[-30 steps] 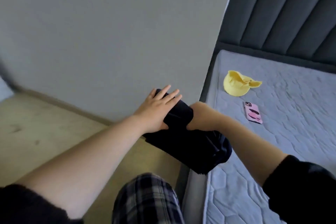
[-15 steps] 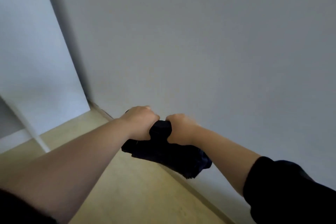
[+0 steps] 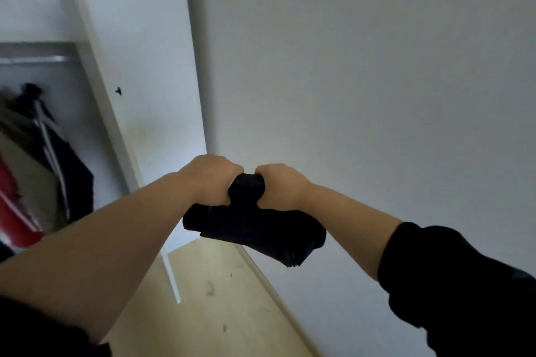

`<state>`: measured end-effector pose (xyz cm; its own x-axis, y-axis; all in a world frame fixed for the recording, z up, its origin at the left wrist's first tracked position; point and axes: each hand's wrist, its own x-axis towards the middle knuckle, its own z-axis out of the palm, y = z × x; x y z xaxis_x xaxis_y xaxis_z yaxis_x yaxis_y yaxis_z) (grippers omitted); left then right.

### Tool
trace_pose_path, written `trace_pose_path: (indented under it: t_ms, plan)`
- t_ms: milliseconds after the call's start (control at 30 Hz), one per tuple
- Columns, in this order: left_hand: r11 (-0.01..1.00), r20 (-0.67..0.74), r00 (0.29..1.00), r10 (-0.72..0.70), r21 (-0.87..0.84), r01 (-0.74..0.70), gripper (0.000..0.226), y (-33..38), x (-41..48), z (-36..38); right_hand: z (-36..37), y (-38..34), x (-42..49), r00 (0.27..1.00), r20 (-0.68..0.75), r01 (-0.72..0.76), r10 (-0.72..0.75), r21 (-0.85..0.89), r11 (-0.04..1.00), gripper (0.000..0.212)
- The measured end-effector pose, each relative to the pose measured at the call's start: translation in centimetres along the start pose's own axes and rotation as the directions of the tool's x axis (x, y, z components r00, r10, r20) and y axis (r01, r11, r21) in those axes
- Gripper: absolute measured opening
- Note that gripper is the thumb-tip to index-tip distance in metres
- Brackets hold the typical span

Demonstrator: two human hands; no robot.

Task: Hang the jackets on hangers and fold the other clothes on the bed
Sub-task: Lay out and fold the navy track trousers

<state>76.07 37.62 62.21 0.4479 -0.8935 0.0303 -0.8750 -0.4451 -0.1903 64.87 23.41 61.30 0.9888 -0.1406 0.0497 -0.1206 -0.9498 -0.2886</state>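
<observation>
A folded black garment point(image 3: 255, 226) hangs in the air in front of me, bunched into a thick bundle. My left hand point(image 3: 210, 178) grips its upper left part with curled fingers. My right hand point(image 3: 280, 185) grips the upper right part, close beside the left one, with a knob of cloth showing between them. In the open wardrobe at the far left, a dark jacket with white stripes point(image 3: 62, 159) and a red garment point(image 3: 13, 206) hang from a metal rail point(image 3: 34, 59). The bed is out of view.
A plain white wall point(image 3: 362, 81) fills the right side, meeting a white wardrobe panel point(image 3: 145, 66) at a corner. Light wooden floor point(image 3: 220, 298) lies below my arms, with a skirting board along the wall.
My view has swung further left, away from the bed, and the wardrobe with hanging clothes has come into sight. Both hands hold the bundle as half a second ago; a second ago the left hand lay flat on it.
</observation>
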Motion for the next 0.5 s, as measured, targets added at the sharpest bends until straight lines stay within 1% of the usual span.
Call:
trace_pose_path:
  t_ms: [100, 167, 267, 367, 433, 500]
  plan:
    - [0.997, -0.006, 0.997, -0.071, 0.019, 0.071, 0.019, -4.5, -3.6, -5.6, -4.6, -5.8, 2.5, 0.997, -0.01, 0.08, -0.08, -0.018, 0.997, 0.017]
    - [0.993, -0.02, 0.993, -0.112, 0.036, 0.113, 0.018, -7.3, -6.5, -7.7, -6.1, -9.8, 3.9, 0.99, -0.026, 0.138, -0.139, -0.038, 0.99, 0.017]
    - [0.98, -0.039, 0.982, -0.187, 0.054, 0.189, 0.018, -11.5, -11.2, -9.1, -6.2, -15.5, 6.0, 0.972, -0.068, 0.222, -0.226, -0.054, 0.973, 0.019]
    - [0.964, -0.091, 0.963, -0.254, 0.063, 0.26, 0.016, -15.7, -15.7, -10.2, -5.2, -20.8, 8.1, 0.944, -0.155, 0.289, -0.293, -0.045, 0.956, 0.018]
    - [0.947, -0.128, 0.943, -0.308, 0.051, 0.317, 0.018, -18.8, -18.8, -10.7, -4.3, -24.0, 9.5, 0.917, -0.21, 0.34, -0.341, -0.04, 0.94, 0.027]
    - [0.929, -0.149, 0.921, -0.36, 0.037, 0.369, 0.021, -21.9, -21.6, -10.9, -3.3, -26.7, 10.9, 0.891, -0.205, 0.407, -0.406, -0.039, 0.913, 0.046]
